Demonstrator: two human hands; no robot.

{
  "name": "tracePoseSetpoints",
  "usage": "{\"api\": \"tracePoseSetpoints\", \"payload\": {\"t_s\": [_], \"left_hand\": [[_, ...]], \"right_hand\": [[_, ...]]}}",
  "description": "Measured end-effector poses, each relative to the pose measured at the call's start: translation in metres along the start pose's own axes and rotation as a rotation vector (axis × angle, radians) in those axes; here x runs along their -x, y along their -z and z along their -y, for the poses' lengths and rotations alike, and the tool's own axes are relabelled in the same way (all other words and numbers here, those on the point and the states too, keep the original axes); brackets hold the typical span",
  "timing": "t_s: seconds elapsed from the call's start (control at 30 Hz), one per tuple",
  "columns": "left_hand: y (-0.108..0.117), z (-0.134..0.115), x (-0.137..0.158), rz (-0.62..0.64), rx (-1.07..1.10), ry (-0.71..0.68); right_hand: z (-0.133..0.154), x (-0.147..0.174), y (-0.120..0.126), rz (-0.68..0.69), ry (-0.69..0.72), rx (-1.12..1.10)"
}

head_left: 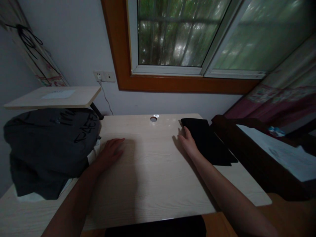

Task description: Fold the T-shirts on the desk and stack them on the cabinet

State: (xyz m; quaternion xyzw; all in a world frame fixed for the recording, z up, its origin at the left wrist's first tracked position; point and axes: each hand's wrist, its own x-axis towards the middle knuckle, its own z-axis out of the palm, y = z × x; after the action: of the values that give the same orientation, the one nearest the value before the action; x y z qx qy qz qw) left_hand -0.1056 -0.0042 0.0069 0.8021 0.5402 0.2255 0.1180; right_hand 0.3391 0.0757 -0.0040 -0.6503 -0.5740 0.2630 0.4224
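Note:
My left hand rests on the light wooden desk, fingers stretched out and nothing in them. Just left of it lies a heap of dark grey cloth with black lettering, with some white material showing beneath. On the right, my right hand is at the left edge of a folded black cloth lying flat on the desk. Its fingers are extended and apart, holding nothing. Whether they touch the black cloth is hard to tell.
A raised shelf with a paper on it stands over the grey heap. Behind the desk are a wall socket with a plugged cable and a window. A round cable hole sits near the back edge. Dark furniture stands right.

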Motion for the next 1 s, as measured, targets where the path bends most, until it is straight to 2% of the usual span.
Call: {"api": "tracePoseSetpoints", "payload": {"t_s": [0.23, 0.57, 0.8, 0.93, 1.0], "left_hand": [[-0.004, 0.008, 0.002, 0.008, -0.006, 0.005], [-0.002, 0.005, 0.001, 0.022, -0.005, 0.015], [-0.004, 0.007, 0.001, 0.013, -0.034, -0.002], [-0.005, 0.008, 0.001, 0.015, -0.035, 0.002], [-0.006, 0.009, 0.001, 0.021, -0.035, 0.000]], "right_hand": [[-0.029, -0.015, 0.018, -0.082, 0.044, -0.113], [-0.029, -0.002, 0.022, -0.051, 0.200, 0.120], [-0.020, 0.017, 0.020, 0.093, 0.339, 0.256], [-0.009, 0.022, 0.016, 0.165, 0.406, 0.171], [-0.010, 0.019, 0.014, 0.152, 0.384, 0.090]]}}
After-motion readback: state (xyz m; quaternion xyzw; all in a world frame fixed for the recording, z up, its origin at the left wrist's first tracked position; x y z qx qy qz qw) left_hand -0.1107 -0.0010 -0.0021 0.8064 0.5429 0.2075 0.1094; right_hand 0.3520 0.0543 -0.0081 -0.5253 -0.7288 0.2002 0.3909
